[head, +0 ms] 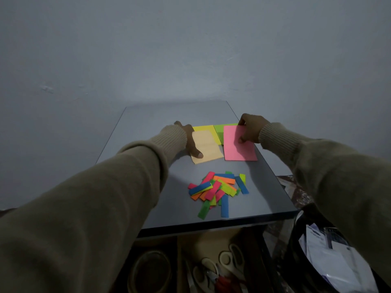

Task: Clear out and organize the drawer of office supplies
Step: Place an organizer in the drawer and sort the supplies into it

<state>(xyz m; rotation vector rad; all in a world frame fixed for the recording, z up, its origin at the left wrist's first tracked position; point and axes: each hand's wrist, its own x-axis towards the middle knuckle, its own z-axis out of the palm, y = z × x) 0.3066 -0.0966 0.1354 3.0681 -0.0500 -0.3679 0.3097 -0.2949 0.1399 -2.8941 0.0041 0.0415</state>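
On the grey tabletop (148,132) lie several sticky-note pads. My left hand (191,142) grips the left edge of a pale orange pad (208,148), thumb on top. My right hand (250,129) pinches the right edge of a pink pad (238,151), which is tilted up slightly. Behind them lie a yellow pad (203,128) and a green pad (220,132). A heap of several small coloured paper strips (219,190) sits nearer to me. Below the table's front edge the open drawer (186,261) shows a tape roll (151,269) and scissors (230,261).
A dark bin (330,256) holding white papers and packets stands at the lower right beside the table. A plain wall rises behind the table. The table's left and far parts are bare grey surface.
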